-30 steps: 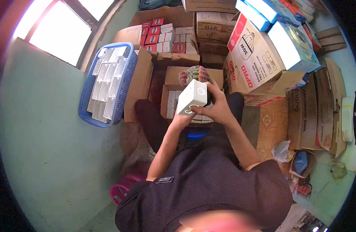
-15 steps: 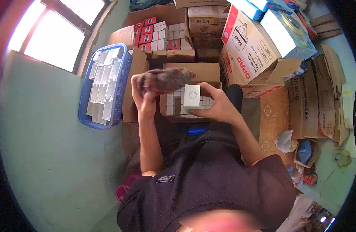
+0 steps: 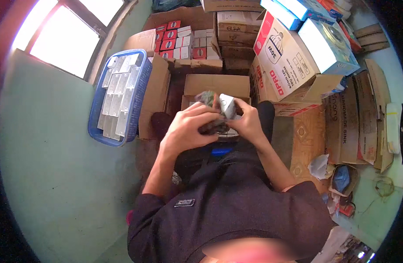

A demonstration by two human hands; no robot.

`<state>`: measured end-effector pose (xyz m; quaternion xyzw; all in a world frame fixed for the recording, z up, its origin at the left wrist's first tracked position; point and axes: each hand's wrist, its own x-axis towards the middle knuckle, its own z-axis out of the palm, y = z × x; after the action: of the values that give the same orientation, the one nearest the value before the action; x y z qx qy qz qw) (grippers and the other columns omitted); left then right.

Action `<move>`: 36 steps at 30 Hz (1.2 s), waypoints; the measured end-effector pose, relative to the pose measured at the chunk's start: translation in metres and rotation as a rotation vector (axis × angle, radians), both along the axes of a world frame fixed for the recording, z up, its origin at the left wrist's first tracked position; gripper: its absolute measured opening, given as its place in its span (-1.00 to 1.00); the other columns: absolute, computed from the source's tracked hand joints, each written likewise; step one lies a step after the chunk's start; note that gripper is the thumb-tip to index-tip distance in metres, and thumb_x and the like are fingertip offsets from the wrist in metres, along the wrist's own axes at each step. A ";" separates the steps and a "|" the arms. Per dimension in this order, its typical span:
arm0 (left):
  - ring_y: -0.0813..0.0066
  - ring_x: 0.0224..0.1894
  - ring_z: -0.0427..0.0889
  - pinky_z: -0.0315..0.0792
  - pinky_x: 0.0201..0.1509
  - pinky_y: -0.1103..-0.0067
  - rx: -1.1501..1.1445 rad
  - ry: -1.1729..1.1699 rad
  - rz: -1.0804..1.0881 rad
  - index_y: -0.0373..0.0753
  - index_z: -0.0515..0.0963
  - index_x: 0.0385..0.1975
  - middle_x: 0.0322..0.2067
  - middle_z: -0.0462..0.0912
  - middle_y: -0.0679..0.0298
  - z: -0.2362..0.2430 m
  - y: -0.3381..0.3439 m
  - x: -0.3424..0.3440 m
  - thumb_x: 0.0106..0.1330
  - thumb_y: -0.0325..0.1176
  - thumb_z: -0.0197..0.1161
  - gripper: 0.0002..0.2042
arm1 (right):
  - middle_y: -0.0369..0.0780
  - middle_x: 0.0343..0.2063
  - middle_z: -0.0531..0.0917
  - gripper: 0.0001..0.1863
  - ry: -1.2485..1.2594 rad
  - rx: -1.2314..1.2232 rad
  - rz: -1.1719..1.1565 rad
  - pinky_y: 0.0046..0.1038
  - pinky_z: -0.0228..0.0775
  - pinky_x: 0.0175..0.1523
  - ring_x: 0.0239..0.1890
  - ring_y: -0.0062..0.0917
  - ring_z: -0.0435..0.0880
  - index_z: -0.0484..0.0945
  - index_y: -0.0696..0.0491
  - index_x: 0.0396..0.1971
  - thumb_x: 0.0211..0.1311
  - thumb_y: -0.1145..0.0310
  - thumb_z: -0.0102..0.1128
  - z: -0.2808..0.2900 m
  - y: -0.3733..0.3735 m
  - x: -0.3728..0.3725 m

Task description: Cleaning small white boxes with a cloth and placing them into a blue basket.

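Observation:
A crumpled dark patterned rag point(image 3: 206, 97) is bunched in my left hand point(image 3: 186, 127), whose fingers curl over it. My right hand point(image 3: 249, 125) grips a small white rectangular case point(image 3: 227, 104), now tilted. The rag presses against the side of this case, covering part of it. Both hands are over an open cardboard carton point(image 3: 217, 84) between my knees. White pieces inside that carton are mostly hidden behind my hands.
At the left, a blue plastic basket point(image 3: 140, 94) holds rows of whitish boxes. Behind is a carton point(image 3: 197, 63) of red and white boxes. Large cartons point(image 3: 282, 59) stack up at the right, with flattened cardboard point(image 3: 346, 118) against the wall and crumpled paper point(image 3: 319, 166) on the floor.
My left hand has brought the rag rightward and down onto the white case. The case has tipped from facing up to a slant, and my two hands have come together.

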<state>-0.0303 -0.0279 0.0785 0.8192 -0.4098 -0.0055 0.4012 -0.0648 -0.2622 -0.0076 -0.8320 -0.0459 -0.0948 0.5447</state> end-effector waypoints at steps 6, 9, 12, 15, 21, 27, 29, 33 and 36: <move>0.09 0.13 0.69 0.59 0.21 0.33 -0.335 -0.151 0.398 -0.26 0.69 0.01 0.04 0.72 0.07 -0.011 -0.026 0.015 0.02 -0.52 0.45 -0.55 | 0.02 -0.16 0.79 -0.30 -0.060 -0.141 -0.002 -0.25 0.65 0.00 -0.10 -0.11 0.81 0.60 0.16 0.13 -0.08 0.27 0.60 0.017 -0.003 0.008; 0.05 0.24 0.59 0.57 0.25 0.26 -0.154 -0.268 0.250 -0.19 0.69 0.05 0.15 0.67 0.16 -0.024 -0.055 -0.003 -0.01 -0.42 0.51 -0.49 | 0.03 -0.15 0.77 -0.34 -0.110 -0.122 -0.080 -0.21 0.64 -0.01 -0.07 -0.02 0.77 0.59 0.14 0.14 -0.02 0.28 0.58 0.017 -0.003 0.023; 0.10 0.06 0.70 0.62 0.12 0.31 -0.103 -0.098 0.145 -0.21 0.70 0.01 0.01 0.73 0.15 -0.031 -0.039 -0.002 -0.01 -0.43 0.47 -0.53 | 0.04 -0.18 0.77 -0.36 -0.112 -0.175 -0.104 -0.25 0.64 0.00 -0.08 -0.08 0.80 0.59 0.16 0.14 0.05 0.23 0.56 0.004 -0.021 0.017; 0.34 -0.12 0.74 0.61 0.06 0.43 -0.351 0.278 0.247 -0.36 0.69 -0.07 -0.14 0.77 0.13 -0.034 -0.023 0.003 0.05 -0.54 0.29 -0.62 | -0.03 -0.11 0.79 -0.37 0.065 0.140 -0.088 -0.26 0.62 0.06 -0.04 -0.18 0.81 0.58 0.24 0.16 0.20 0.15 0.51 -0.005 -0.039 0.013; 0.40 0.12 0.62 0.48 0.27 0.48 -1.071 0.639 0.129 -0.36 0.49 0.27 0.09 0.64 0.14 -0.045 -0.068 0.037 0.35 -0.45 0.06 -0.54 | -0.15 0.18 0.61 -0.25 0.550 1.151 0.042 -0.16 0.49 0.31 0.22 -0.34 0.62 0.35 0.05 0.42 0.55 -0.27 -0.05 -0.011 -0.017 0.008; 0.43 0.34 0.50 0.40 0.38 0.44 -0.443 0.185 0.264 -0.33 0.46 0.34 0.30 0.54 0.17 -0.117 -0.114 0.014 0.31 -0.50 0.31 -0.45 | -0.24 0.11 0.66 -0.41 0.357 1.344 -0.091 -0.23 0.54 0.26 0.14 -0.43 0.66 0.53 -0.02 0.25 0.61 -0.20 -0.11 -0.063 -0.027 0.048; 0.46 0.27 0.55 0.43 0.35 0.46 -0.493 0.452 0.216 -0.33 0.48 0.33 0.24 0.59 0.18 -0.127 -0.104 0.010 0.30 -0.49 0.32 -0.46 | -0.20 0.11 0.67 -0.37 0.407 1.353 0.016 -0.20 0.51 0.30 0.16 -0.39 0.66 0.53 0.03 0.23 0.62 -0.22 -0.15 -0.075 -0.047 0.048; 0.52 0.06 0.65 0.52 0.21 0.53 -0.769 0.805 0.316 -0.36 0.47 0.28 0.03 0.68 0.22 -0.125 -0.071 0.022 0.41 -0.48 0.19 -0.57 | -0.15 0.16 0.66 -0.36 0.397 1.395 -0.131 -0.19 0.51 0.30 0.20 -0.32 0.65 0.47 0.09 0.30 0.66 -0.16 -0.21 -0.069 -0.033 0.038; 0.44 0.11 0.64 0.54 0.23 0.47 -1.131 0.835 0.478 -0.30 0.42 0.32 0.14 0.60 0.19 -0.103 -0.073 0.035 0.48 -0.50 0.08 -0.59 | -0.17 0.22 0.64 -0.40 0.397 1.568 0.054 -0.19 0.49 0.31 0.23 -0.33 0.63 0.44 0.04 0.36 0.69 -0.10 -0.26 -0.031 -0.026 0.028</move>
<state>0.0050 -0.1009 -0.0242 0.4842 0.0261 -0.0170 0.8744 -0.0364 -0.2877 -0.0385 -0.2080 0.1112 0.0634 0.9697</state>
